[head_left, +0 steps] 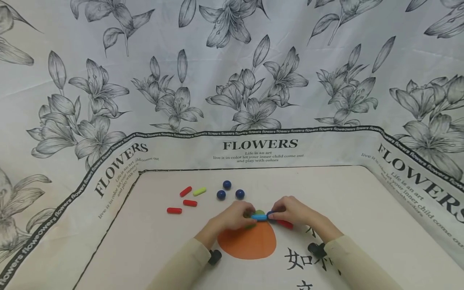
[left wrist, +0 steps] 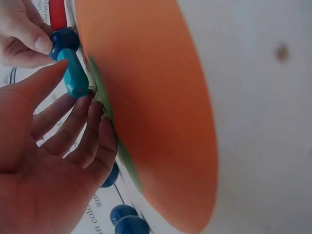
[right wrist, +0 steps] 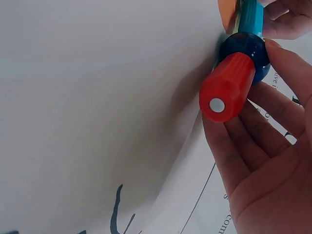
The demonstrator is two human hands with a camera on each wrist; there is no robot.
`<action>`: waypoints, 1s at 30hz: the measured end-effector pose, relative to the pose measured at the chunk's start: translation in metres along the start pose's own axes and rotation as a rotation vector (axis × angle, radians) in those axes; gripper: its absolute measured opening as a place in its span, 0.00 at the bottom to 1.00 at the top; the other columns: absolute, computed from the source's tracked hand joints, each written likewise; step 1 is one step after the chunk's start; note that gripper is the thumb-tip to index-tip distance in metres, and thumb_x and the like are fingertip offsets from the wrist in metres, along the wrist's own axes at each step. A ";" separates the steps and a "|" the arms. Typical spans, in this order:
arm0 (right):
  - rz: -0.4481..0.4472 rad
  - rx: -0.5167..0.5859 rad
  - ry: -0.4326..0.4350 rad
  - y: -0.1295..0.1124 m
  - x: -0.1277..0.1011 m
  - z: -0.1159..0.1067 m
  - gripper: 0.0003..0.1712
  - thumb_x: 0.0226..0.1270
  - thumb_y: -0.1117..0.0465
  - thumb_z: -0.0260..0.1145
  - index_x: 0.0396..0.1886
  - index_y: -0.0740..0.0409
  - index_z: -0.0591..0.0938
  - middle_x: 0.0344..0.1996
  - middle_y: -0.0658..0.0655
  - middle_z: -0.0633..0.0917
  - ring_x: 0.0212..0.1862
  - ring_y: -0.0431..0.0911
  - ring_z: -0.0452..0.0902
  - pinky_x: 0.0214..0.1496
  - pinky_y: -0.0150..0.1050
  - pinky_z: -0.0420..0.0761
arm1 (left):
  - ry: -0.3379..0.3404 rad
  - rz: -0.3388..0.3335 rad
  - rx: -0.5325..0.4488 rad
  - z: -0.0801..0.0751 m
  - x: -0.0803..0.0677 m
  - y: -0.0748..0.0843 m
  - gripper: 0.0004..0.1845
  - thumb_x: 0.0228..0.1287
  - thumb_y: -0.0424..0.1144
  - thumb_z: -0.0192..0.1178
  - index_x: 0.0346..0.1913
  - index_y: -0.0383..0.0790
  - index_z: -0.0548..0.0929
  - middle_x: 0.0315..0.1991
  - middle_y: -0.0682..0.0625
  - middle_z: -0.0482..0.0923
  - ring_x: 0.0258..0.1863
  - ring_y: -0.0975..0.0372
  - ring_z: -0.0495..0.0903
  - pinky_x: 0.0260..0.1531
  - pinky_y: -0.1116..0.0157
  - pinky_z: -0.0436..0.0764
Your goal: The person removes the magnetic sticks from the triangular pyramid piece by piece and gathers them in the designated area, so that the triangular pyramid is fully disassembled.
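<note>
Pinching the blue ball (right wrist: 245,52) right-handed and the teal rod (head_left: 259,217) left-handed, we risk snapping their magnetic joint by twisting.

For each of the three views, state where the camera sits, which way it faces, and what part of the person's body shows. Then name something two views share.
Head: worn on the head, facing forward and down at the table; both hands and sleeves show.
Left wrist: beside the left hand, facing the teal rod by the orange patch.
Right wrist: beside the right hand, facing the red rod on the blue ball.
Shared: both wrist views show the teal rod joined to the blue ball.
</note>
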State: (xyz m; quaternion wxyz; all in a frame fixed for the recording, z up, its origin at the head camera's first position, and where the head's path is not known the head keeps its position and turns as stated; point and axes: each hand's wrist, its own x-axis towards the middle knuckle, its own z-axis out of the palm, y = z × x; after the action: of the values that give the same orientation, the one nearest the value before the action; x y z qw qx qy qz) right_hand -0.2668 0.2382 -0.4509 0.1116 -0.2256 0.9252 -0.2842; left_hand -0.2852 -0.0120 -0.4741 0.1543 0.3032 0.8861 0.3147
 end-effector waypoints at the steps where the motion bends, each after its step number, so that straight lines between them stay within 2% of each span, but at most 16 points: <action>1: -0.003 0.003 0.002 0.000 0.000 0.000 0.11 0.68 0.51 0.72 0.40 0.52 0.91 0.33 0.43 0.88 0.39 0.42 0.76 0.51 0.46 0.80 | 0.001 0.001 0.000 0.001 0.002 0.001 0.16 0.67 0.44 0.69 0.55 0.43 0.85 0.44 0.57 0.83 0.42 0.66 0.78 0.50 0.68 0.80; 6: -0.019 0.009 0.007 0.001 0.000 0.000 0.11 0.68 0.52 0.72 0.40 0.53 0.91 0.33 0.43 0.88 0.39 0.42 0.76 0.50 0.45 0.80 | 0.006 -0.025 0.003 0.005 0.010 0.004 0.12 0.68 0.45 0.69 0.49 0.43 0.88 0.36 0.59 0.81 0.37 0.65 0.76 0.41 0.70 0.78; 16: -0.033 0.016 0.012 0.002 -0.001 0.001 0.11 0.69 0.52 0.71 0.40 0.54 0.91 0.33 0.43 0.88 0.39 0.42 0.77 0.49 0.44 0.80 | 0.009 -0.104 -0.005 0.006 0.011 0.012 0.12 0.65 0.45 0.72 0.44 0.41 0.90 0.31 0.57 0.80 0.33 0.64 0.76 0.34 0.70 0.77; 25: -0.014 0.007 0.022 0.002 0.000 0.001 0.11 0.68 0.51 0.72 0.39 0.53 0.91 0.32 0.43 0.87 0.38 0.42 0.76 0.47 0.42 0.80 | 0.068 -0.157 0.010 0.005 0.011 0.015 0.12 0.67 0.47 0.69 0.41 0.41 0.89 0.30 0.56 0.79 0.31 0.64 0.75 0.32 0.69 0.76; 30: -0.007 0.017 0.019 0.003 -0.001 0.002 0.11 0.68 0.51 0.72 0.39 0.53 0.91 0.33 0.43 0.87 0.38 0.42 0.76 0.48 0.44 0.80 | 0.066 -0.152 -0.006 0.007 0.008 0.014 0.12 0.66 0.47 0.70 0.42 0.41 0.90 0.30 0.56 0.80 0.31 0.64 0.76 0.32 0.69 0.77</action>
State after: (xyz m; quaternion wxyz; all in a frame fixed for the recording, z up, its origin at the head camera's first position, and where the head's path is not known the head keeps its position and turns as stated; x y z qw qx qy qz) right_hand -0.2664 0.2398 -0.4540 0.1036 -0.2250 0.9230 -0.2945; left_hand -0.2820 0.0046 -0.4707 0.1493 0.2241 0.9102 0.3145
